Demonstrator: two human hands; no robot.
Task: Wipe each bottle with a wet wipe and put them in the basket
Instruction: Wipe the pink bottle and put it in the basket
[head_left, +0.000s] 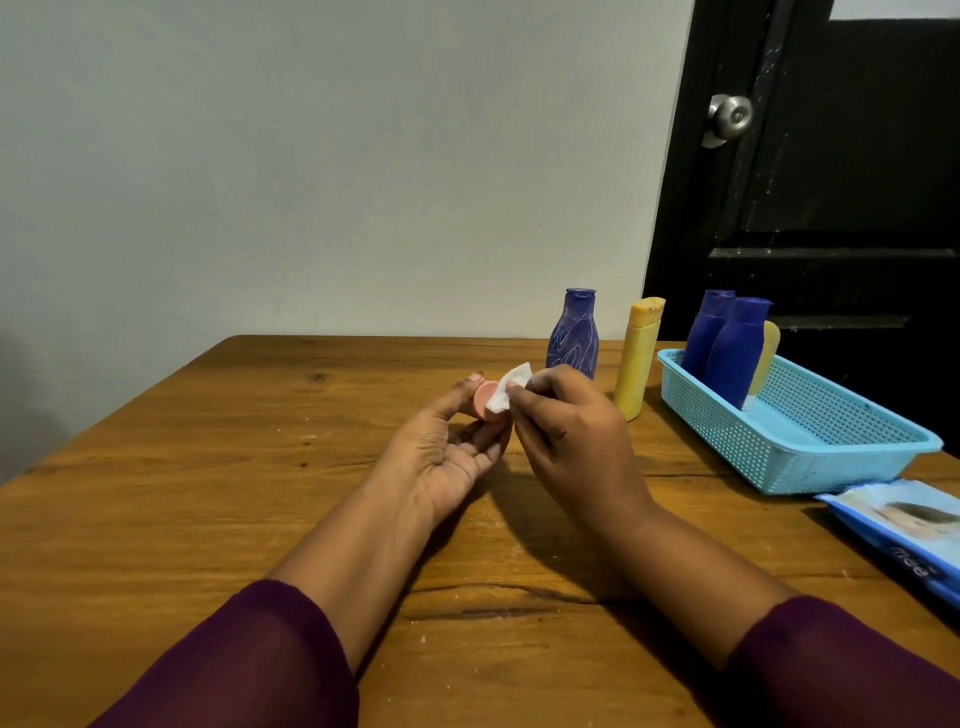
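Observation:
My left hand (451, 447) holds a small pink bottle (484, 398) by its sides, its round end facing me. My right hand (569, 431) pinches a white wet wipe (511, 389) and presses it against that pink end. Behind my hands a dark blue bottle with pale scribbles (572, 335) stands upright on the table, and a yellow bottle (638, 358) stands to its right. The light blue mesh basket (810, 457) at the right holds two dark blue bottles (730, 351) upright at its far end, with a yellow item (768, 358) partly hidden behind them.
A blue pack of wet wipes (904, 530) lies at the table's right edge, just in front of the basket. The wooden table (260, 467) meets a grey wall behind. A black door with a metal knob (730, 117) stands at the back right.

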